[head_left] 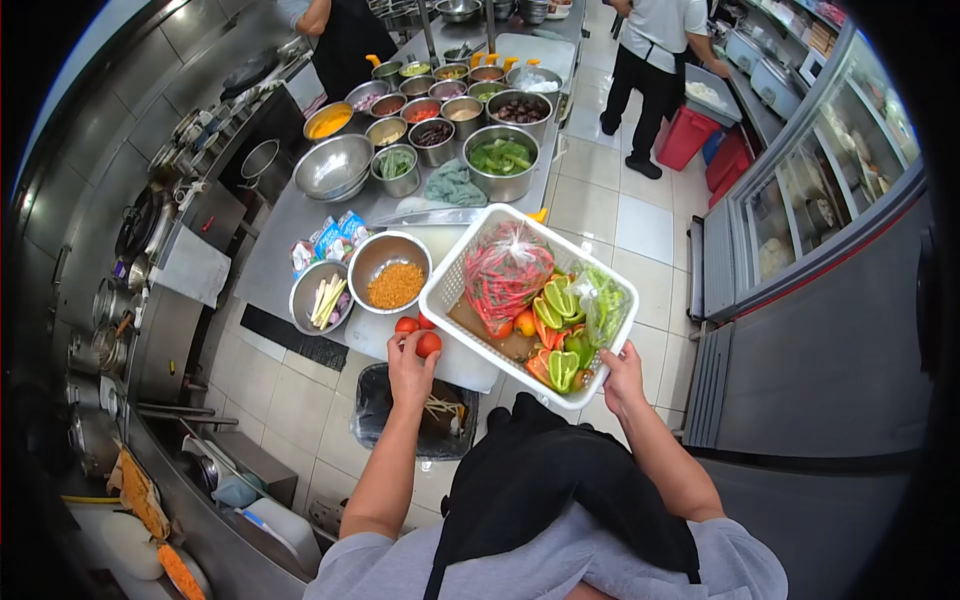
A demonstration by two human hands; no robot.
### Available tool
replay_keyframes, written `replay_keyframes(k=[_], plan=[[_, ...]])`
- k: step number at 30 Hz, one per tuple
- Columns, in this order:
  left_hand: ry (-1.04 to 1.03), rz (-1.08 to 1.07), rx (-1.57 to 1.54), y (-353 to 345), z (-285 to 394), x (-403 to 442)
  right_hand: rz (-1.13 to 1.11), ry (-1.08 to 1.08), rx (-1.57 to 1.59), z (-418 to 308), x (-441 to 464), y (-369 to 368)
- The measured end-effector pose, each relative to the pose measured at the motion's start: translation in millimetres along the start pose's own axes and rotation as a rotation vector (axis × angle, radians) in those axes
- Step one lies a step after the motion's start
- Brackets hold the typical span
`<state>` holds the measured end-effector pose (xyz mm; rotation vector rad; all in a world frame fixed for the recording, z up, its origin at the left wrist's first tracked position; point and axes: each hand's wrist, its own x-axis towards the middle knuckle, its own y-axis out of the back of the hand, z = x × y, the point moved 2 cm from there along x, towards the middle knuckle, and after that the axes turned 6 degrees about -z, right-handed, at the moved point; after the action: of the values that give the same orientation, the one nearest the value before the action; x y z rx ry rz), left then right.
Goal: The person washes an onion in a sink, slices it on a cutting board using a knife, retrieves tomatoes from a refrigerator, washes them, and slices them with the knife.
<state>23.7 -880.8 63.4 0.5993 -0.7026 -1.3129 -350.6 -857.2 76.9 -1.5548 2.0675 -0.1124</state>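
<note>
My left hand [408, 375] is at the edge of the white board, its fingers closed around a red tomato [429, 345]. Two more tomatoes [406, 325] lie by the fingertips. With my right hand [622, 377] I grip the near right corner of a white plastic basket [457, 262], which is tilted. Inside it are a knotted clear bag of red chillies [508, 275], cut green peppers [562, 298], orange-red pepper pieces and a clear bag of leafy greens [604, 308]. Beside my left hand stands a steel bowl of orange-brown crumbs [396, 286].
A bowl of pale stalks [326, 303] sits left, near blue-and-white packets [340, 235]. Behind the basket lies a large knife [430, 217]. Many steel containers fill the counter's far end. Below is a lined bin [375, 410]. Two people stand farther back; a glass-door fridge [820, 180] is right.
</note>
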Motion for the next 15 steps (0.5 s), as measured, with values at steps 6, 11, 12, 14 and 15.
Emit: replay_keyframes(k=[6,11,12,14,15], plan=[[-0.006,0.084,-0.037,-3.7,-2.6,-6.8,0.018,-0.015,-0.006,-0.8,-1.6,-0.2],[-0.077,0.216,-0.083,28.5,16.8,5.8,0.031,-0.027,-0.008,-2.8,-2.6,-1.4],[-0.063,0.176,-0.142,36.6,21.5,14.8,0.038,-0.019,-0.001,-1.4,-3.2,-0.4],[-0.192,0.171,-0.255,47.2,39.5,41.1,0.040,-0.023,-0.009,1.4,0.1,3.6],[-0.215,0.169,-0.262,48.2,48.9,59.3,0.047,-0.002,0.000,3.4,3.2,7.0]])
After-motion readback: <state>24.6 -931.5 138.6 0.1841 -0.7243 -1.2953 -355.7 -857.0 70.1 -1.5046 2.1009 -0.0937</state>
